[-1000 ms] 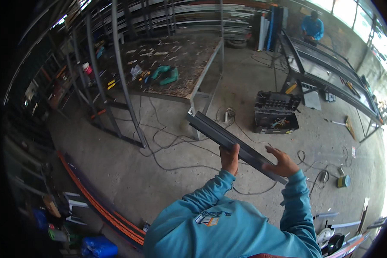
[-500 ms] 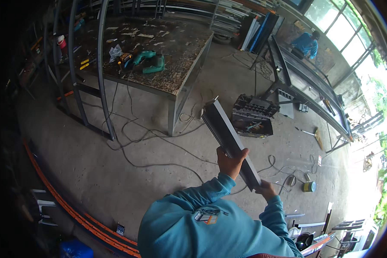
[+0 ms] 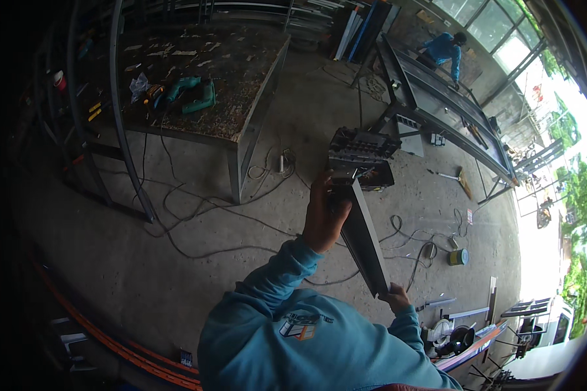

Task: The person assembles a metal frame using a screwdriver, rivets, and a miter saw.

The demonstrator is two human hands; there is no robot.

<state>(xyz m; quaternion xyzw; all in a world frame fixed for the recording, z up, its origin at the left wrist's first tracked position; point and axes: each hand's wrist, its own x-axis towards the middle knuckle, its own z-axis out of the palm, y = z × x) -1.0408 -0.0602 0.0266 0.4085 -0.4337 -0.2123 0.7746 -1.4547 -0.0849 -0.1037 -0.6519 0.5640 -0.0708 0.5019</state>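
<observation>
In front of my chest I hold a dark grey metal channel profile (image 3: 366, 240) at a slant. Its far end points up and away from me. My left hand (image 3: 326, 215) is wrapped round that upper end, with the thumb along the side. The lower end sits in my right hand (image 3: 395, 298), whose fingers close on its edge. Beyond the upper end, an open black toolbox (image 3: 362, 146) stands on the concrete floor, partly hidden by the profile.
At left stands a worn workbench (image 3: 238, 107) with a green power drill (image 3: 201, 98) on it. Cables (image 3: 205, 253) snake across the floor. A tin can (image 3: 458, 257) is at right. A co-worker (image 3: 445, 52) leans over a large metal frame (image 3: 437, 117) at far right.
My left hand has slid from the profile's middle to its far end. The profile has tilted, that end coming nearer to me. My right hand keeps its hold. The view has shifted somewhat.
</observation>
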